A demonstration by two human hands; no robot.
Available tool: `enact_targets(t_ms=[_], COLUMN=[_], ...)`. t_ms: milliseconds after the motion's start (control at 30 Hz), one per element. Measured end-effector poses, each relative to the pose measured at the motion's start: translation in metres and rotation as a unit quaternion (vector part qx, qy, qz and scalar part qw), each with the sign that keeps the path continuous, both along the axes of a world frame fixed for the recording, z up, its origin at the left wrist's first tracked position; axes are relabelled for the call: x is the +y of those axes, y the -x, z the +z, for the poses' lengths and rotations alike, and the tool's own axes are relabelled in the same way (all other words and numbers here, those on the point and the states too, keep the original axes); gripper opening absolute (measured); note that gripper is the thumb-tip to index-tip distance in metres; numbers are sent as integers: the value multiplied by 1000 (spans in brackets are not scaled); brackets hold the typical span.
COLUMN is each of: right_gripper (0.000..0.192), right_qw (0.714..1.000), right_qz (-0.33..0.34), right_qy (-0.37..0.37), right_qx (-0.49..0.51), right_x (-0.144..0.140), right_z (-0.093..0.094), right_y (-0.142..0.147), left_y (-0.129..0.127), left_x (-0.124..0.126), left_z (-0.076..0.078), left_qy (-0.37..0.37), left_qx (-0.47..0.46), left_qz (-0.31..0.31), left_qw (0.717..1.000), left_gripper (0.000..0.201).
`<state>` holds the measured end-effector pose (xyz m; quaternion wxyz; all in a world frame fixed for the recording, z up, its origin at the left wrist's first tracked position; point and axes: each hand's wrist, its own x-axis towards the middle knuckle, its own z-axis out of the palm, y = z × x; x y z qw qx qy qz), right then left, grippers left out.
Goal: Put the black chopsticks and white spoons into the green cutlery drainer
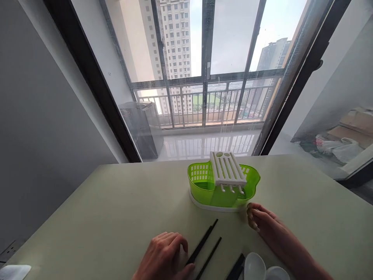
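My left hand (166, 254) rests on the tabletop with bent fingers, its thumb and forefinger apart. Black chopsticks (201, 245) lie right beside it, and the thumb tip is near or touching them. Another thin black chopstick (210, 256) lies slightly to the right. My right hand (260, 219) is above the table with loosely curled fingers, near the front right base of a green cutlery drainer (201, 194). Nothing shows in that hand. The drainer stands upright, with a white slotted rack (229, 169) across its middle and small white hooks at the front.
White spoons (255, 266) and more black utensils (236, 267) lie at the front edge of the view. A white object (16, 271) sits at the table's left corner. The pale table (122, 210) ends at a glass door, with a balcony beyond.
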<state>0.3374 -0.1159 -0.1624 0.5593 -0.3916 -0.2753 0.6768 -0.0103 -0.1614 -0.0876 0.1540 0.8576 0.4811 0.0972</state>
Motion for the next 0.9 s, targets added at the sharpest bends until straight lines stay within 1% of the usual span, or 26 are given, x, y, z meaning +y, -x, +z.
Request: enact_targets(t_ms=[133,233,333,400,567,667,767,900], right_gripper=[30,31,31,31,31,28,26,28], right_qw=[1000,1000,1000,1000,1000,1000,1000,999], right_qz=[-1,-5,-13,-17,-9,-10,-9,-17], right_qy=[-8,-7,-2,3,-3,-13,-20,-21], right_qx=[-14,-23,-16,-13,-9,-3,-7,-17], right_x=[-1,-2,-2,-1,0,1,1,1], right_z=[5,7,6,4,2,-1,-2,0], right_y=[1,2,2,2,1,1,1,2], left_y=[-1,-1,0,1,7,8,7,6], left_x=[2,2,2,3,8,9,9,9], left_z=[-4,-6,-7,-8,-15,-18,-17,-14], left_qy=[-31,-46,-46,-59,-147,-184,-203,-213], left_qx=[-11,-14,-26,-36,-40,-42,-46,-40], left_qz=[-27,-29,-20,-12,35,52,55,42], left_qw=[999,998,998,998,988,981,977,975], left_gripper=[18,17,20,22,20,19,18,16])
